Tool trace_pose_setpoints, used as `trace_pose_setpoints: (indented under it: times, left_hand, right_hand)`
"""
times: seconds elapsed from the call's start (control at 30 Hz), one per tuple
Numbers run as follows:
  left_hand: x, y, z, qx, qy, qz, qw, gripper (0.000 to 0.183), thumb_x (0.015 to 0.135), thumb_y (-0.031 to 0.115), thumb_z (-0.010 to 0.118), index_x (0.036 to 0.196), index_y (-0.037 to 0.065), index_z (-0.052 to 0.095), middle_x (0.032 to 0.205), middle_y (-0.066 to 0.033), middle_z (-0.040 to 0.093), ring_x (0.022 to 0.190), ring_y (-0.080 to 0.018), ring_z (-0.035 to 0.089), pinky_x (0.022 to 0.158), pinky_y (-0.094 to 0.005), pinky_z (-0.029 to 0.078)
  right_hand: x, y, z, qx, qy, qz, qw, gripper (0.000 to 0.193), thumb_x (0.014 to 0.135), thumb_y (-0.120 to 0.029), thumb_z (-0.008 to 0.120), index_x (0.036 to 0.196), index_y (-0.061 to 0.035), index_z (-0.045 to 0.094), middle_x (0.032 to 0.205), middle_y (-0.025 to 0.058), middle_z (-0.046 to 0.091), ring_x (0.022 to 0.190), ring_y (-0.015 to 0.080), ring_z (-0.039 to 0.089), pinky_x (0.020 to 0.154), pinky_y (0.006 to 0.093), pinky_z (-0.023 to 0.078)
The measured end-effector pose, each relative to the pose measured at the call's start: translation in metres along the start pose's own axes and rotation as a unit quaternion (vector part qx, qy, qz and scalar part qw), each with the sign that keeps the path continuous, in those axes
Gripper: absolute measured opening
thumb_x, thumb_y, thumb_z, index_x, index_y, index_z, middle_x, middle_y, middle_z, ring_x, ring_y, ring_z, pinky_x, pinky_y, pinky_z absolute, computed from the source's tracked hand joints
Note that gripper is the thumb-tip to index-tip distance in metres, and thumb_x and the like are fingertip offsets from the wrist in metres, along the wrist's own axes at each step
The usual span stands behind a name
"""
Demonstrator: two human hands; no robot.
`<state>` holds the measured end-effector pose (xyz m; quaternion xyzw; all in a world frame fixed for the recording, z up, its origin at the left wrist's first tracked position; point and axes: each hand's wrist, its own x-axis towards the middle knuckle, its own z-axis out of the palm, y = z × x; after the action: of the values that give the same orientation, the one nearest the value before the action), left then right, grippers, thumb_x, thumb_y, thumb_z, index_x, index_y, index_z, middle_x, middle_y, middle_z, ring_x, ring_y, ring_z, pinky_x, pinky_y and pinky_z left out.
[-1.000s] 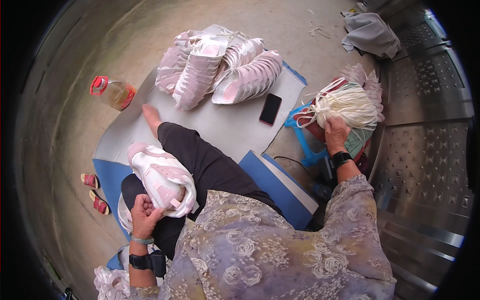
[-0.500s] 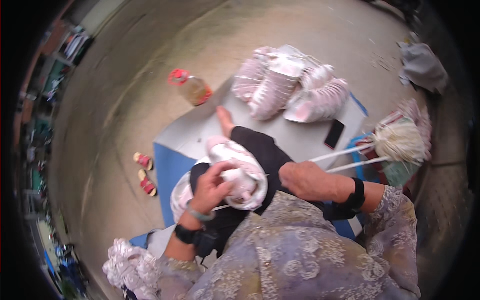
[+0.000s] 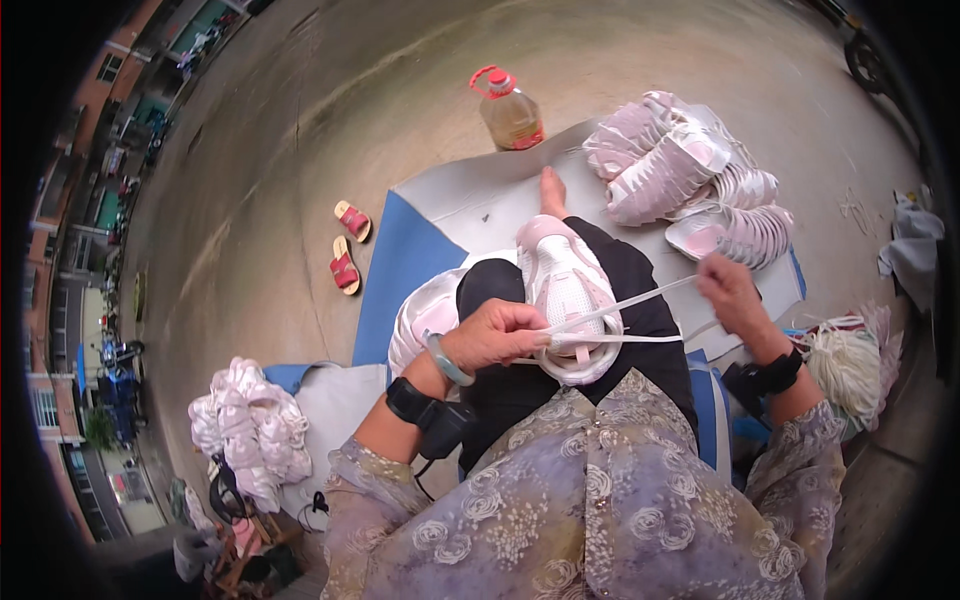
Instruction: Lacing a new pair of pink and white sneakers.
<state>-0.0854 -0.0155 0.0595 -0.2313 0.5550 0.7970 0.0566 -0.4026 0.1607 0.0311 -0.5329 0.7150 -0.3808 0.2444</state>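
A white and pink sneaker upper (image 3: 566,262) lies across my lap, toe pointing away from me. Over its opening my left hand (image 3: 500,335) pinches a white shoelace (image 3: 640,297) between thumb and fingers. The lace stretches to the right, where my right hand (image 3: 733,297), raised and slightly blurred, is closed on it. A second strand runs from the left fingers to the right, below the first. Beside my left knee rests another pink and white upper (image 3: 428,312), partly covered by my leg and arm.
Stacked uppers (image 3: 650,185) sit on the mat (image 3: 450,205) at the far right. A bundle of white laces (image 3: 845,362) lies to my right. More uppers (image 3: 255,430) are heaped at left. Beyond the mat stand a red-capped bottle (image 3: 512,118) and red slippers (image 3: 345,265).
My view has swung, shifting the scene rightward. My right hand has drawn the lace away from the bundle. My left hand has gone from the upper's opening to pinching the lace.
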Motion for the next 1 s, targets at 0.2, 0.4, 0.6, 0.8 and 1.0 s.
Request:
trace_pose_setpoints:
  times: [0.2,0.4,0.6,0.8,1.0]
  left_hand:
    - [-0.014,-0.010,-0.027,0.030,0.083,-0.014,0.996,0.013,0.086,0.018,0.062,0.088,0.004,0.063,0.064,0.0069,0.050,0.052,-0.0005,0.040,0.046,-0.0160,0.031]
    - [0.021,0.008,-0.002,0.157,0.158,0.073,0.972,0.011,0.084,0.011,0.060,0.088,0.001,0.063,0.067,0.0039,0.054,0.059,-0.0017,0.045,0.052,-0.0181,0.038]
    - [0.048,0.014,0.015,0.239,0.184,0.175,0.937,0.012,0.081,0.009,0.062,0.087,-0.001,0.064,0.067,0.0030,0.056,0.062,-0.0028,0.046,0.054,-0.0201,0.039]
    - [0.038,0.002,-0.010,0.281,0.181,0.104,0.937,0.012,0.081,0.011,0.063,0.085,-0.001,0.065,0.064,0.0029,0.054,0.060,-0.0039,0.046,0.053,-0.0213,0.039]
    - [0.038,-0.019,-0.029,0.287,0.202,0.070,0.934,0.012,0.081,0.012,0.063,0.083,0.000,0.065,0.063,0.0021,0.055,0.059,-0.0044,0.046,0.053,-0.0219,0.039]
  right_hand:
    - [-0.022,0.149,-0.025,-0.250,0.112,0.149,0.950,0.009,0.079,-0.010,0.054,0.075,-0.0026,0.052,0.064,0.0154,0.054,0.062,0.0313,0.055,0.060,0.0414,0.043]
    - [0.011,0.055,0.046,-0.147,0.065,-0.051,0.986,0.044,0.072,-0.009,0.064,0.114,-0.0025,0.053,0.109,0.0155,0.057,0.103,0.0327,0.053,0.091,0.0394,0.041]
    - [0.033,-0.072,0.090,0.190,-0.130,-0.073,0.970,0.017,0.085,-0.011,0.058,0.098,0.0010,0.058,0.079,0.0113,0.061,0.070,0.0177,0.056,0.066,0.0285,0.045]
    - [0.032,-0.038,0.080,0.191,-0.067,-0.024,0.979,0.014,0.088,-0.012,0.056,0.091,0.0006,0.061,0.063,0.0030,0.053,0.057,0.0100,0.048,0.053,0.0258,0.041]
    - [0.041,0.010,0.072,0.171,0.036,0.098,0.980,0.016,0.088,-0.015,0.056,0.093,-0.0014,0.064,0.057,-0.0018,0.048,0.051,0.0044,0.043,0.047,0.0206,0.036]
